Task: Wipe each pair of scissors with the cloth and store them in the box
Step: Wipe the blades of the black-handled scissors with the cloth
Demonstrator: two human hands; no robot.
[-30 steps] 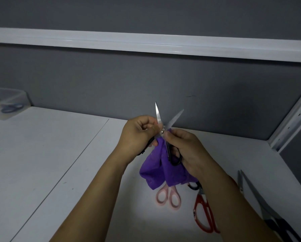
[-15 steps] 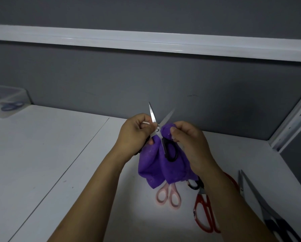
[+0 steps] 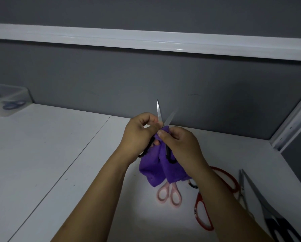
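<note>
Above the white table I hold a pair of black-handled scissors (image 3: 159,111) with its blades spread open and pointing up. My left hand (image 3: 137,135) grips one black handle loop. My right hand (image 3: 179,145) pinches the purple cloth (image 3: 156,170) around the pivot and the base of the right blade. The cloth hangs down between my hands and hides most of the handles. At the far left stands the clear plastic box (image 3: 22,92), with blue-handled scissors (image 3: 13,104) inside.
On the table under my hands lie pink-handled scissors (image 3: 169,193), red-handled scissors (image 3: 203,213) and, at the right edge, large black-handled shears (image 3: 261,199). A grey wall and a white shelf rail (image 3: 146,43) stand behind. A metal bracket (image 3: 293,123) runs up the right side.
The scissors and both hands have shifted slightly left. My right hand has slid the cloth up from the handle to the pivot and lower blade.
</note>
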